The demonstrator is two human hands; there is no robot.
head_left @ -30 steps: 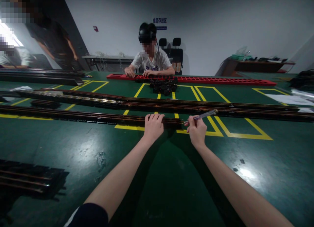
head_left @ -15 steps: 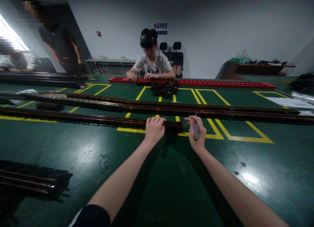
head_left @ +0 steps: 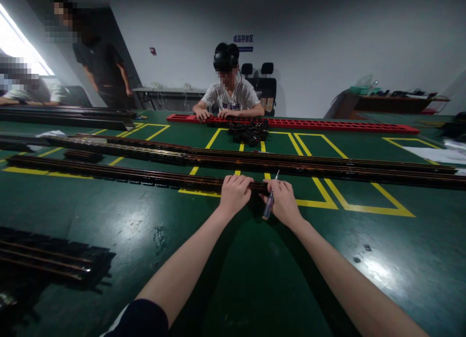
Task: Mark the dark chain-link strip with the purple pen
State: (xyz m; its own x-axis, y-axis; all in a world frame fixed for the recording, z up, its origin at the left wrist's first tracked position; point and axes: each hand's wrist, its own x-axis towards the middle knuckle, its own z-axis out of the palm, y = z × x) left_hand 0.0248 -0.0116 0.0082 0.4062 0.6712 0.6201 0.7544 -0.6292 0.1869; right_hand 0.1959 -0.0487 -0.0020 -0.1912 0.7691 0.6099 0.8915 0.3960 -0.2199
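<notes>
A long dark rail assembly (head_left: 145, 176) with copper-coloured strips runs from the left to the middle of the green table. Near its right end my left hand (head_left: 236, 192) is closed over it, fingers wrapped on top. My right hand (head_left: 283, 201) holds a screwdriver (head_left: 269, 204) with a translucent purplish handle, its thin metal tip pointing up and away. The fingertips of that hand also touch the rail's end, which they partly hide.
Behind lie more long dark rails (head_left: 327, 167). A person (head_left: 230, 96) sits opposite at a red slotted frame (head_left: 345, 126), beside a pile of black parts (head_left: 249, 132). Another dark rail bundle (head_left: 47, 259) lies near left. Papers (head_left: 435, 154) are at right.
My right hand has moved left onto the rail's end, and the screwdriver in it has tilted. My left hand still grips the rail. The whole view has shifted slightly.
</notes>
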